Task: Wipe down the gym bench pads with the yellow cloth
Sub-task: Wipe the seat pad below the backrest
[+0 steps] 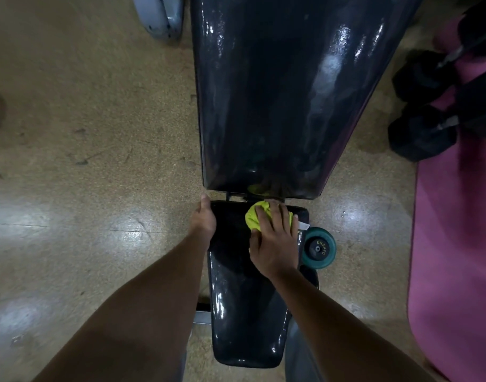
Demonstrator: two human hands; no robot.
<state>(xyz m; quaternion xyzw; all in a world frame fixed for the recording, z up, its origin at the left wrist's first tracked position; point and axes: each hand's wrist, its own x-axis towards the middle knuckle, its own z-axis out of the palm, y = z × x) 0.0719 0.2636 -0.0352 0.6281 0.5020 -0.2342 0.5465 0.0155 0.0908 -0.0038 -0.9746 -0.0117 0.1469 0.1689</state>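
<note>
The gym bench has two glossy black pads: a long back pad [285, 92] stretching away from me and a short seat pad [244, 312] close to me. My right hand [272, 244] presses flat on the bunched yellow cloth [254, 217] at the far end of the seat pad, near the gap between the pads. Most of the cloth is hidden under my fingers. My left hand [204, 219] grips the far left corner edge of the seat pad. The back pad's sheen reflects a patch of yellow at its near end.
A teal wheel [319, 248] sticks out at the bench's right side. A pink mat [454, 244] lies on the floor to the right, with black dumbbells [426, 111] on and beside it. A grey machine base [160, 16] stands at the top left. Speckled tan floor surrounds the bench.
</note>
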